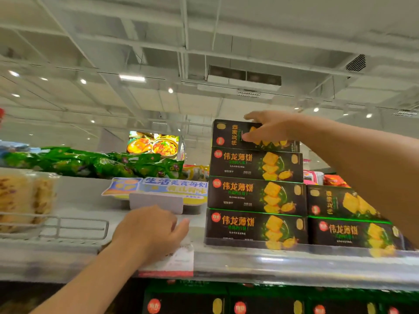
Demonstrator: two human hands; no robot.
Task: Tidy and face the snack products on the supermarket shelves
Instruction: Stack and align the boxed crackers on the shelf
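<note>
Several black cracker boxes with yellow crackers printed on them stand stacked on the top shelf (294,259). My right hand (267,128) grips the topmost box (229,134), fingers over its top edge and thumb on its front; that box lies turned, its lettering running sideways. Three boxes (256,196) below it face forward in a neat column. To the right a lower stack of two boxes (344,218) stands, its upper one also turned sideways. My left hand (152,230) rests on the bare shelf left of the stack, fingers loosely curled, holding nothing.
A blue and yellow promotional sign (158,188) lies flat behind my left hand. Green snack bags (95,163) are piled at the back left. A clear pack of biscuits (25,198) sits in a wire rack at far left. More black boxes (204,302) fill the shelf below.
</note>
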